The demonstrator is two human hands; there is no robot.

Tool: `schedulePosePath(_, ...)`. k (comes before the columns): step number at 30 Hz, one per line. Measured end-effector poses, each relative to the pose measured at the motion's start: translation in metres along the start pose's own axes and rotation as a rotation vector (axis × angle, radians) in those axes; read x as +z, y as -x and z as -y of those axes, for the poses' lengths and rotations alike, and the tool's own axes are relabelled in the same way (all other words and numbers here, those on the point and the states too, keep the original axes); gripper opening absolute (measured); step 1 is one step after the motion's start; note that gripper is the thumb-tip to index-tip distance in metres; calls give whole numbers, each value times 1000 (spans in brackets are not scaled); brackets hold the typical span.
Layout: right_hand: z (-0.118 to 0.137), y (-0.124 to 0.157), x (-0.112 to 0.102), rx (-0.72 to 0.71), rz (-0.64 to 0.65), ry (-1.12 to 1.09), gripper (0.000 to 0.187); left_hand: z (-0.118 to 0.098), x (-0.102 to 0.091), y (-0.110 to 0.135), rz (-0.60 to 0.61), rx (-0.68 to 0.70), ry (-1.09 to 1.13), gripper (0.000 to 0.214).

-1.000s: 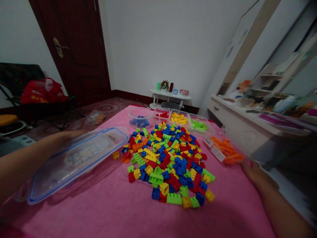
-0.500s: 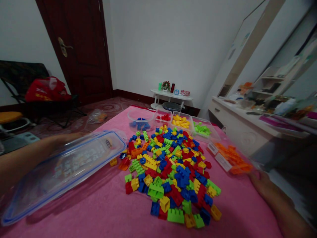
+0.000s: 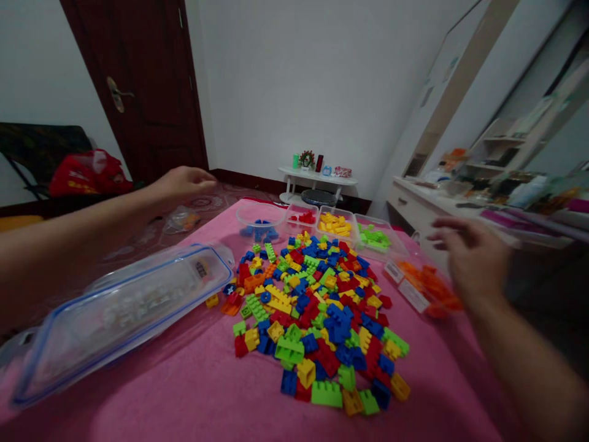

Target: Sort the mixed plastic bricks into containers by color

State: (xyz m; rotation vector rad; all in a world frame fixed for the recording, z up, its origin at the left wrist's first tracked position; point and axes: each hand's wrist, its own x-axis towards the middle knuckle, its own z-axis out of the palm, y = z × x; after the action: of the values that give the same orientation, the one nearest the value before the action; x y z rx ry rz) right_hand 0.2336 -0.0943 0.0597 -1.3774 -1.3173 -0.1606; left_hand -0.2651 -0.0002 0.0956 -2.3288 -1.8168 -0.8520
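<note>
A heap of plastic building bricks [image 3: 317, 310] in red, blue, yellow, green and orange lies on a pink cloth [image 3: 197, 387]. My left hand [image 3: 181, 182] hovers in the air above the far left of the cloth, fingers stretched out and holding nothing. My right hand [image 3: 469, 253] is raised over the container of orange bricks [image 3: 426, 285] at the right, fingers spread, slightly blurred, empty. A large clear lid with a blue rim [image 3: 124, 310] rests on the cloth at the left, beneath my left forearm.
Beyond the heap stand clear tubs of blue bricks [image 3: 261, 224], red bricks [image 3: 301, 216], yellow bricks [image 3: 335, 223] and green bricks [image 3: 375, 238]. A small white table [image 3: 317, 179], a dark door [image 3: 147, 92], a red bag [image 3: 85, 173] and a cluttered dresser [image 3: 483, 215] surround the bed.
Both hands have lifted off the cloth. My left hand let go of the clear lid and rose toward the far left; my right hand rose over the orange bricks.
</note>
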Motion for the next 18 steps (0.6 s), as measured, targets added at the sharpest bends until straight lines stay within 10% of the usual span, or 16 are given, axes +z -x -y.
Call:
schedulePosePath(3, 24, -1, 55, -150, 340, 29, 20, -82, 46, -15, 132, 135, 279, 42)
schedulePosePath(7, 13, 18, 107, -40, 375, 110, 21, -163, 124, 0, 297, 299, 304, 30)
schedulePosePath(12, 0, 46, 129, -120, 607, 152, 25, -177, 178, 15, 275, 223, 195, 32)
schedulePosePath(18, 9, 54, 130, -235, 739, 257, 29, -165, 180, 3, 379, 390, 193, 37)
